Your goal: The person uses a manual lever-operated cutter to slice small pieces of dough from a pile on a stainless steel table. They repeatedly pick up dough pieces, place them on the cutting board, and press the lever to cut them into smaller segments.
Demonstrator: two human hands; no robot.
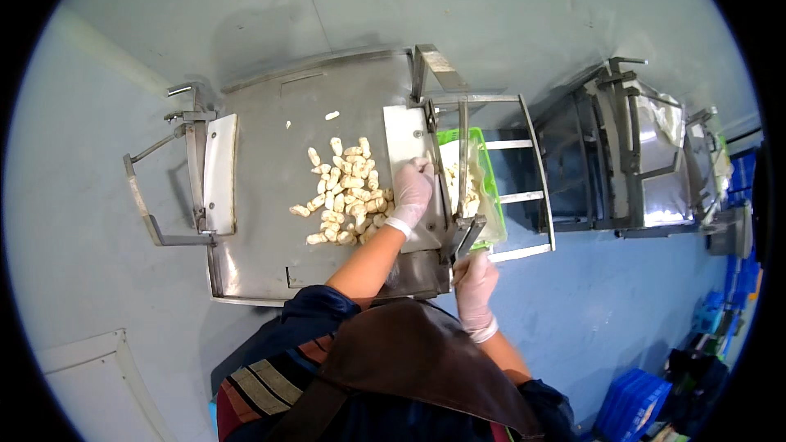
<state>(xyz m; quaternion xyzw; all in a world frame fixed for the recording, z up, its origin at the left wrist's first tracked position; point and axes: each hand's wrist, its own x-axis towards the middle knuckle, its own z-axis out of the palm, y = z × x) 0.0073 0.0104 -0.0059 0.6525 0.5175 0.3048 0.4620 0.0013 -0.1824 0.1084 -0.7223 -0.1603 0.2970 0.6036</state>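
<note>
A pile of pale, stubby, mushroom-like pieces [348, 188] lies on the metal worktable [270, 131]. My left hand [413, 188], in a pale thin glove, rests with curled fingers on the white board [404, 127] along the table's right side. What is in those fingers, if anything, is hidden. My right hand [476, 285], also gloved, is closed in a fist around the lower end of a metal lever [468, 236] beside that board. Just right of the board, a green basket [490, 172] with a clear liner holds whitish pieces [468, 196].
A metal rack frame [536, 184] surrounds the basket. At the table's left side is another white board [219, 172] with a bent metal bar [139, 188]. Further metal equipment [630, 147] stands to the right, and blue crates [632, 405] sit at lower right.
</note>
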